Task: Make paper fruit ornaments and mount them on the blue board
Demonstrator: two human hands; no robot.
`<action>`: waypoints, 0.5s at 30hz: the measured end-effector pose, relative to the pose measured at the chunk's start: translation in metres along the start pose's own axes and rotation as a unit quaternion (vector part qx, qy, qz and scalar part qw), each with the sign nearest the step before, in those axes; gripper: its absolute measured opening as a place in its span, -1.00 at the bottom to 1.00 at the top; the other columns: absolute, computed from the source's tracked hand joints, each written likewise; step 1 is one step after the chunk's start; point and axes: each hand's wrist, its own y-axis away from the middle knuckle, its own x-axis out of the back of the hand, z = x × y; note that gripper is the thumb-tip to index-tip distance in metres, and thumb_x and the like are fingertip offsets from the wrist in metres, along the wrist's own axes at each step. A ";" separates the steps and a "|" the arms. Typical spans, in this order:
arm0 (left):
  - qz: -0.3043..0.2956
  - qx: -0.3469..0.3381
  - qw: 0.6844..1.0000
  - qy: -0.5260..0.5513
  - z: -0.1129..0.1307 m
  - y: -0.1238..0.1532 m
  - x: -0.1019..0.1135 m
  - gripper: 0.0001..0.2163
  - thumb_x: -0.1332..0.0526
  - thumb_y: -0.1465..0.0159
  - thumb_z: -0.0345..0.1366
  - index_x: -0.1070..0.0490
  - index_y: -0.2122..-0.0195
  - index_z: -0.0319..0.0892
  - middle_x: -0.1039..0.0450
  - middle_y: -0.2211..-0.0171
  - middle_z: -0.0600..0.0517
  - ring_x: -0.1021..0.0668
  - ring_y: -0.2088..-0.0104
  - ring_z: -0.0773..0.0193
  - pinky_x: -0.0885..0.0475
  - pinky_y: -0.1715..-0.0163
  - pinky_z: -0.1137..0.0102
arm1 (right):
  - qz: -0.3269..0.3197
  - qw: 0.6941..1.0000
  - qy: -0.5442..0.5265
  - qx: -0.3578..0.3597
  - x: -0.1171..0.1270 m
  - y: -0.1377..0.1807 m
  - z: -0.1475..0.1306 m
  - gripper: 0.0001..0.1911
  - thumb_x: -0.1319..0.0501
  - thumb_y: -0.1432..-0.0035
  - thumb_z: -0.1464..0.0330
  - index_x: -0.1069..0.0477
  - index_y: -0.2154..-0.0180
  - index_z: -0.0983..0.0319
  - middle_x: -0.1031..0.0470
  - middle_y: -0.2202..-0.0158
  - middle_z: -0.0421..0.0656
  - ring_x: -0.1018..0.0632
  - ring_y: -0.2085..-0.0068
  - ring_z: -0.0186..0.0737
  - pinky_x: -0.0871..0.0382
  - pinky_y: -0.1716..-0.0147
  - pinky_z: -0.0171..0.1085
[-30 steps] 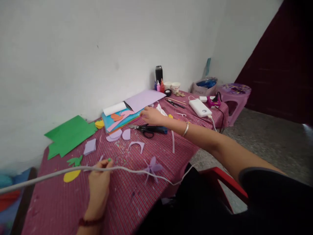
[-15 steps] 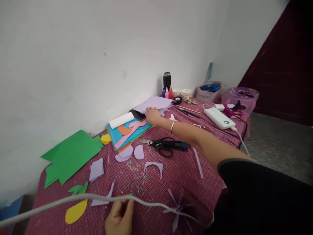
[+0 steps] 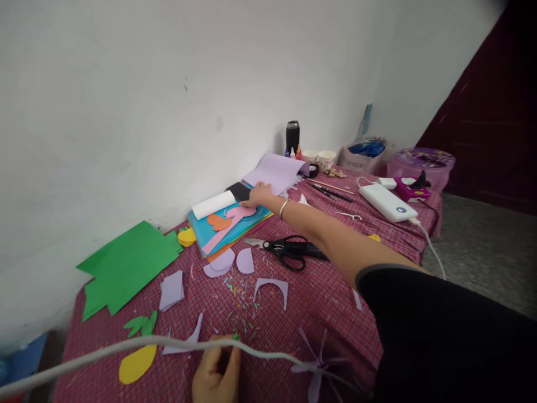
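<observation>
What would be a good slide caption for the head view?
Right hand lifts a lilac sheet off stacked coloured paper; scissors lie nearby.

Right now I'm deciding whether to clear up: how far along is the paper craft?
Done: lilac shapes and a yellow cutout lie cut. In hand: the right hand lifts the lilac sheet off the paper stack; the left hand pinches something small and green. Left: the green paper is mostly whole.

The right hand [image 3: 257,196] is reaching across the table [image 3: 335,280] and pressing on the paper stack [image 3: 229,224] beside the lilac sheet [image 3: 274,172]; the left hand [image 3: 216,375] is pinching a green bit [image 3: 235,337] near the white cable [image 3: 126,350]
</observation>
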 end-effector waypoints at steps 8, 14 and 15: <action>0.015 -0.025 0.999 -0.013 0.016 0.006 -0.006 -0.70 -0.33 -0.04 0.01 -0.56 0.45 -0.15 -0.51 0.44 -0.01 -0.52 0.37 0.18 -0.44 0.22 0.34 | 0.032 0.999 -0.018 0.006 0.008 -0.002 -0.021 -0.39 -0.27 -0.12 0.15 -0.33 -0.12 0.34 -0.39 -0.07 0.18 -0.46 -0.06 0.09 -0.34 -0.01 -0.05; 0.006 -0.031 0.999 -0.019 0.030 0.007 -0.007 -0.74 -0.31 -0.06 -0.02 -0.53 0.49 -0.13 -0.48 0.48 0.01 -0.48 0.42 0.19 -0.41 0.29 0.35 | 0.021 0.999 -0.014 0.033 0.023 -0.006 -0.017 -0.61 -0.20 -0.30 0.22 -0.36 -0.06 0.30 -0.44 -0.01 -0.03 -0.52 0.05 -0.14 -0.47 0.07 -0.07; 0.003 -0.032 0.999 -0.021 0.031 0.006 -0.006 -0.73 -0.32 -0.05 -0.01 -0.53 0.50 -0.13 -0.48 0.48 0.01 -0.47 0.43 0.18 -0.41 0.30 0.34 | 0.030 0.999 -0.013 0.042 0.025 -0.005 -0.015 -0.62 -0.20 -0.30 0.23 -0.36 -0.06 0.31 -0.44 -0.02 -0.02 -0.52 0.04 -0.14 -0.47 0.06 -0.07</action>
